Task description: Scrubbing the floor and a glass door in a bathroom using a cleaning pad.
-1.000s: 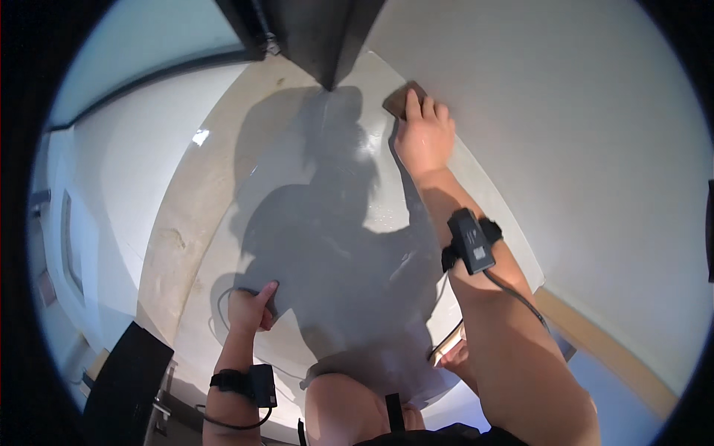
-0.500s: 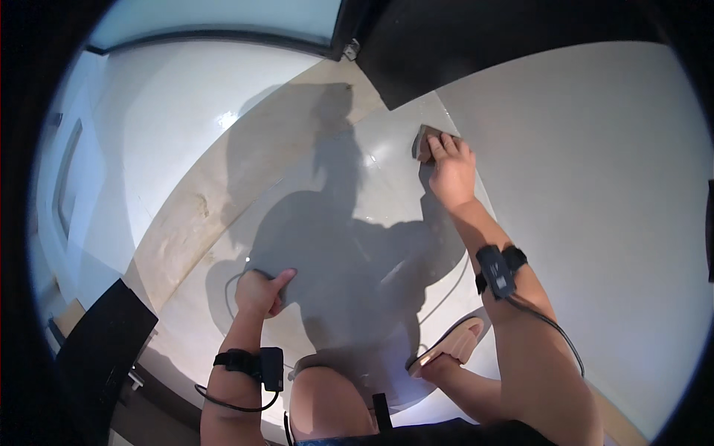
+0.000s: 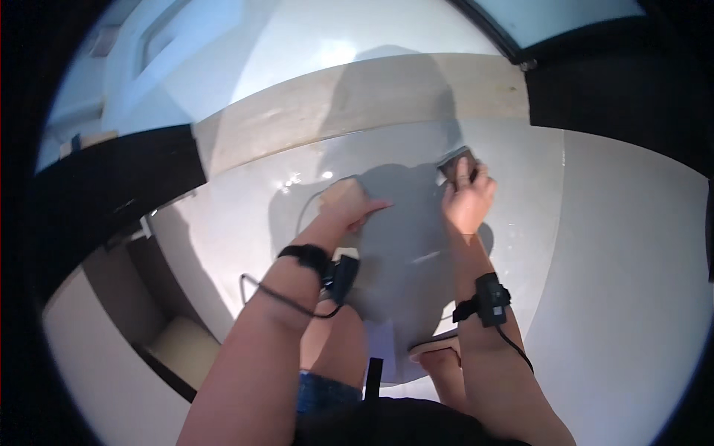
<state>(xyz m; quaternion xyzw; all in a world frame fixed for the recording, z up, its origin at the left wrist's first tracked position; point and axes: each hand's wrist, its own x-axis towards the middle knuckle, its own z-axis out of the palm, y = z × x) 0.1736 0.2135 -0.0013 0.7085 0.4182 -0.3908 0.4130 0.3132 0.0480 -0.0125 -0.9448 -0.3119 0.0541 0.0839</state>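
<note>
My right hand (image 3: 468,199) presses a small brown sponge (image 3: 457,162), grey along its edge, against the pale glossy floor (image 3: 416,276). Its fingers are bent over the sponge's top. To the left, my left hand (image 3: 346,201) leans on the same floor with its fingers curled under and the thumb stretched out to the right. Nothing shows in it, though its palm side faces down and is hidden. My own shadow covers much of the floor around both hands.
Beyond the floor runs a beige stone sill (image 3: 275,105). A dark door panel (image 3: 610,104) stands at far right, another dark panel (image 3: 123,186) at left, near an open cabinet (image 3: 182,338). A white wall (image 3: 625,275) rises at right. My sandal (image 3: 435,345) is close by.
The view has turned, the sill now lying across the far side. My right hand has moved the sponge across the floor, away from the right wall. My left hand stays on the floor, thumb out.
</note>
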